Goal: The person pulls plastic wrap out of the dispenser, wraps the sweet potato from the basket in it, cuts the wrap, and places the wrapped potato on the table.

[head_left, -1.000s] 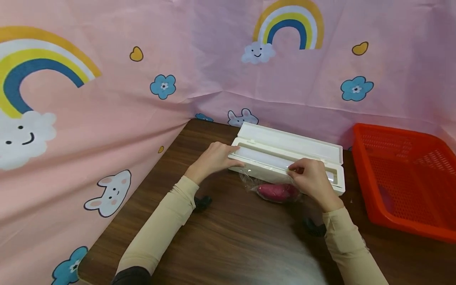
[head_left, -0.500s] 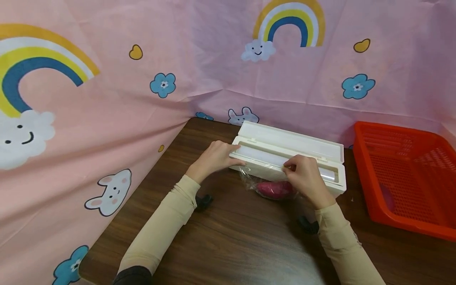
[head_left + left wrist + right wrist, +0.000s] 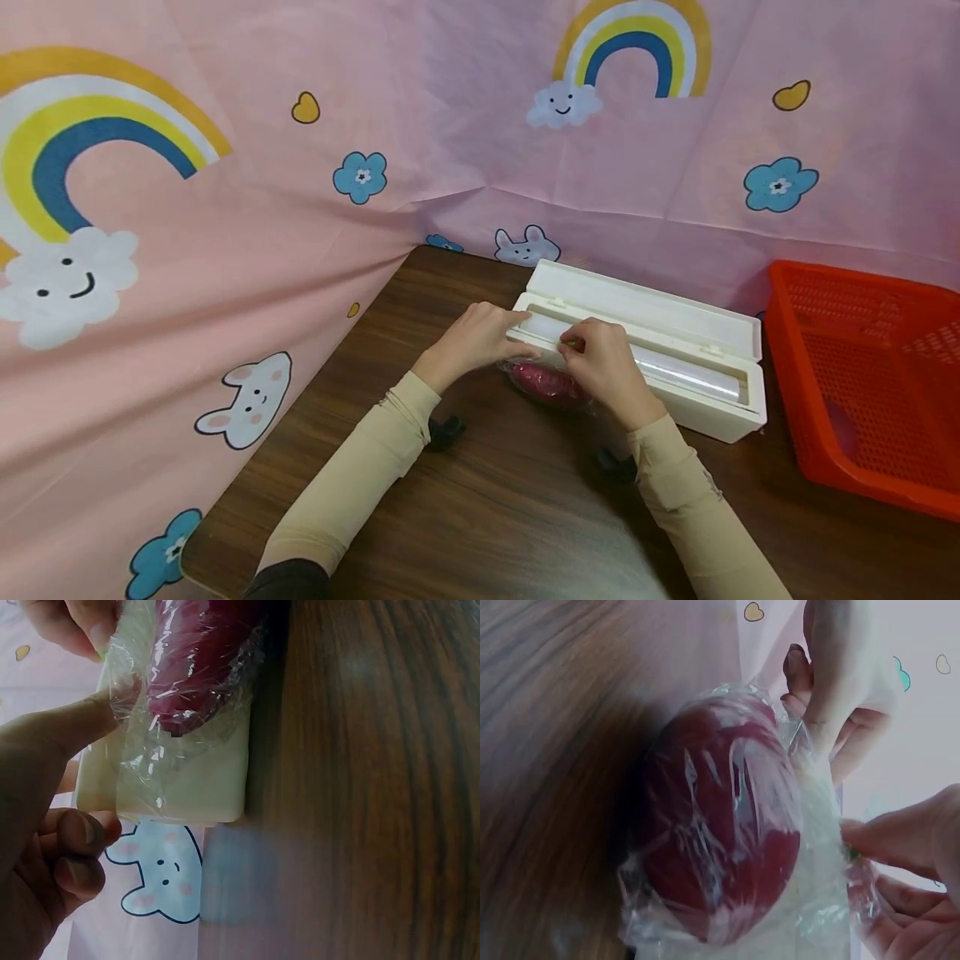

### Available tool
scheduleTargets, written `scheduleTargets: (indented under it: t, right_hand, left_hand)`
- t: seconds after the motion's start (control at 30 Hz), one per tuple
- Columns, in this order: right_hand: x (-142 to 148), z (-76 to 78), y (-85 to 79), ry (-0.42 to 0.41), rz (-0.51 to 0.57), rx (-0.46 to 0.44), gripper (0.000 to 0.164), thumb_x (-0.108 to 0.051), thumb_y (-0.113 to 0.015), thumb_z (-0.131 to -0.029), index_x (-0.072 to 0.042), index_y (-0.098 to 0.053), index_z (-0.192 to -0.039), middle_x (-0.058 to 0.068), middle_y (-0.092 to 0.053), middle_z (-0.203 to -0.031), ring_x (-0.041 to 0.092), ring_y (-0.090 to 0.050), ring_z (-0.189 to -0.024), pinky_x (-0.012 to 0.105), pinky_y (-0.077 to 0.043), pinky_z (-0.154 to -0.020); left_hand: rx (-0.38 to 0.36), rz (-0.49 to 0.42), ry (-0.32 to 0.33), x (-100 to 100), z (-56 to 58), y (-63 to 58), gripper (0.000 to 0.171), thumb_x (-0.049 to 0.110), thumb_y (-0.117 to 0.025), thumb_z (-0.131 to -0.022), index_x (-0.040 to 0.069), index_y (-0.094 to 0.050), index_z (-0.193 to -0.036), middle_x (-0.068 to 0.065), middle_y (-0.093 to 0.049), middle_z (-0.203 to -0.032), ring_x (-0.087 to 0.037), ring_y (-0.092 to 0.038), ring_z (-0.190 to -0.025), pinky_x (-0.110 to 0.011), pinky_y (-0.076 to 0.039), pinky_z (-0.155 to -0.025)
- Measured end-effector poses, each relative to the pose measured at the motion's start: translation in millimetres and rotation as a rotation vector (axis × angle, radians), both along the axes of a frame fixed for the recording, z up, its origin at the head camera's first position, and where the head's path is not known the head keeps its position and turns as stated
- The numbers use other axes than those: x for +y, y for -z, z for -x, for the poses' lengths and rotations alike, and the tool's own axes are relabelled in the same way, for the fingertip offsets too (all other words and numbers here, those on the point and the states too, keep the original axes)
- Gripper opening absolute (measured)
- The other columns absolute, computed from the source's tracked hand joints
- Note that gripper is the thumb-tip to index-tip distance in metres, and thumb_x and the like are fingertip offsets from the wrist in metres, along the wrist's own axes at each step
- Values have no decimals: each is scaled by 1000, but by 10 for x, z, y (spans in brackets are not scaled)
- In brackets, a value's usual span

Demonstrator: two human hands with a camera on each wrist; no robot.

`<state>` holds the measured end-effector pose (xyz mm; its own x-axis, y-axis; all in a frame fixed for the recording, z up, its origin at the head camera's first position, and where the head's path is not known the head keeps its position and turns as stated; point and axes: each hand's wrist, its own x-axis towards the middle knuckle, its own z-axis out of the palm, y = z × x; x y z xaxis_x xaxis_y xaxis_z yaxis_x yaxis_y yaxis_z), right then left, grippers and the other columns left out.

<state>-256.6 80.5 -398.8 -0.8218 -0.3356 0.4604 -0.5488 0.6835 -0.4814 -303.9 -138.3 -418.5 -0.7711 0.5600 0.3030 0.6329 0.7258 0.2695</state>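
Observation:
A long white cling film dispenser box (image 3: pixel 705 412) stands with its lid raised, a roll of film (image 3: pixel 686 372) inside. My left hand (image 3: pixel 480 337) grips the box's left end, thumb on the front and fingers at the top edge. My right hand (image 3: pixel 603 362) pinches a small slide cutter, a green bit (image 3: pixel 853 853) of it showing at the fingertips, on the box's front edge. Against the box's front lies a dark red, oblong vegetable (image 3: pixel 716 825) under wrinkled clear film (image 3: pixel 161 761), which runs up to the box edge by the left thumb.
To the right of the box stands an orange-red plastic basket (image 3: pixel 806 417) with a purplish round thing (image 3: pixel 842 429) inside. A pink printed cloth (image 3: pixel 465 125) hangs behind and left of the brown wooden table (image 3: pixel 510 517).
My right hand has slid left along the box's front edge, close to the left hand. The left hand keeps its grip on the box end. The view has shifted slightly.

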Motion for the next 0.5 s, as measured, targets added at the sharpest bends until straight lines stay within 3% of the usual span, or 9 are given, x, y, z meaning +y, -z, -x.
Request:
scheduleTargets:
  t: [0.17,0.5]
  right_hand:
    - [46,-28,-19,22,-8,-65,10,-2,-79,-83,4,-79,-91,16,-73,-84,25,-69,-72,41,-57,-66]
    - [70,-52,-63,24,-32,-61,6,2,-77,-83,4,-79,-88,16,-76,-83,24,-69,-70,38,-56,-64]
  left_hand:
    - [-23,3,2,2,-11,12,62,52,-77,-86,8,-71,-129,-5,-75,-83,-10,-49,-61,-22,-37,-54]
    - [-8,-6,5,-2,-1,9,61,50,-79,-86,7,-71,-128,-8,-79,-97,-11,-50,-63,-22,-41,-58]
